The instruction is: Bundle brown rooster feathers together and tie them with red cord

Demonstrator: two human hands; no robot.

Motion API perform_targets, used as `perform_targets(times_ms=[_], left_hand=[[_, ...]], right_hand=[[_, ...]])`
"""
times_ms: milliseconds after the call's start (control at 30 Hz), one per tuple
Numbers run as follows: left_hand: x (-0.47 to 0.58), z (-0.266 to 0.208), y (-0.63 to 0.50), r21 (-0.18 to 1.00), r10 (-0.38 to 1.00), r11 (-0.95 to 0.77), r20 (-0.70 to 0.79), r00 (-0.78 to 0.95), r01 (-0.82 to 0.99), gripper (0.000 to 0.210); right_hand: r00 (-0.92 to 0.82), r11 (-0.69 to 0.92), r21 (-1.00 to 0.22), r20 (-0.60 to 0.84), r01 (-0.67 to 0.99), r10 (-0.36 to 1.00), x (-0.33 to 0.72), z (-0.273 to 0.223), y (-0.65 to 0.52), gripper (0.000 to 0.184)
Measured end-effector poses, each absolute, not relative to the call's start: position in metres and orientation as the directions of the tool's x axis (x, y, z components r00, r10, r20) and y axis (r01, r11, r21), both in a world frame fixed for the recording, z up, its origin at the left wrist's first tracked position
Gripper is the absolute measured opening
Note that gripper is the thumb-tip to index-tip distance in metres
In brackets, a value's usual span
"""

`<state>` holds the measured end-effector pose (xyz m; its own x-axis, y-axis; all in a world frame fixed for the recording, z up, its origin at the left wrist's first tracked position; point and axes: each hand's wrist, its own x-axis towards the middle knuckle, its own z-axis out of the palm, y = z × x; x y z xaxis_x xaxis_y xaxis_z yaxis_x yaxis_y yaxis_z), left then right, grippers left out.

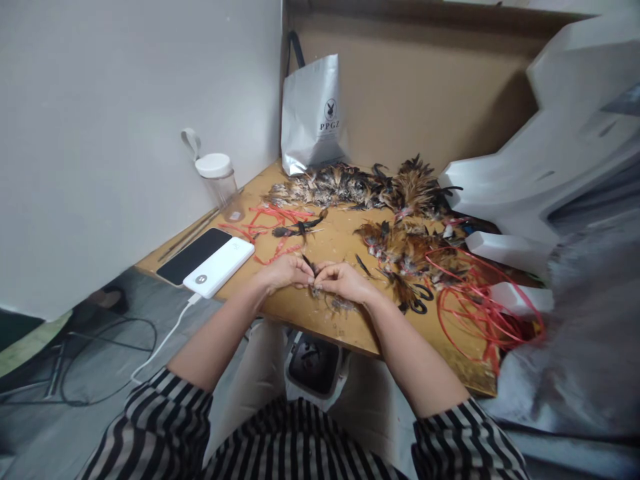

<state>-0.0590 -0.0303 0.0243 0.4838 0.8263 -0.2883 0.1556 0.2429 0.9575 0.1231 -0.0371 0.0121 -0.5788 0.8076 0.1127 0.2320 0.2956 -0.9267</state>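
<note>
Over the front edge of the wooden table (280, 303), my left hand (287, 273) and my right hand (345, 281) meet, fingertips almost touching. Both pinch a small dark feather (311, 268) that stands up between them; its lower end is partly hidden by the fingers. Bits of grey fluff lie beneath the hands. Just right of my right hand rests a loose dark feather (363, 265). A bunch of brown feathers (400, 288) and black-handled scissors (417, 300) lie farther right.
Feather heaps (345, 187) line the back below a silver bag (313, 113). Red plastic string (475, 313) tangles at right; red strips (273, 217) lie left. A white power bank (219, 267), a phone (193, 257) and a bottle (220, 183) stand left. A bin (314, 367) sits between the knees.
</note>
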Motion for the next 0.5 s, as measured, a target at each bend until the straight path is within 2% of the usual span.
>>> perform_targets(times_ms=[233,367,500], left_hand=[[-0.062,0.019,-0.032,0.967,0.834,0.172,-0.243,0.495,0.185,0.016],[-0.064,0.019,-0.038,0.965,0.853,0.006,-0.141,0.502,0.262,0.011],[-0.066,0.019,-0.045,0.893,0.881,-0.248,0.048,0.47,0.375,0.008]], right_hand=[[-0.622,0.293,-0.921,0.074,0.257,0.779,0.125,0.02,-0.04,0.023],[-0.57,0.237,-0.92,0.019,0.311,0.821,0.124,0.016,-0.041,0.021],[-0.484,0.311,-0.854,0.081,0.417,0.871,0.117,0.01,-0.04,0.017]])
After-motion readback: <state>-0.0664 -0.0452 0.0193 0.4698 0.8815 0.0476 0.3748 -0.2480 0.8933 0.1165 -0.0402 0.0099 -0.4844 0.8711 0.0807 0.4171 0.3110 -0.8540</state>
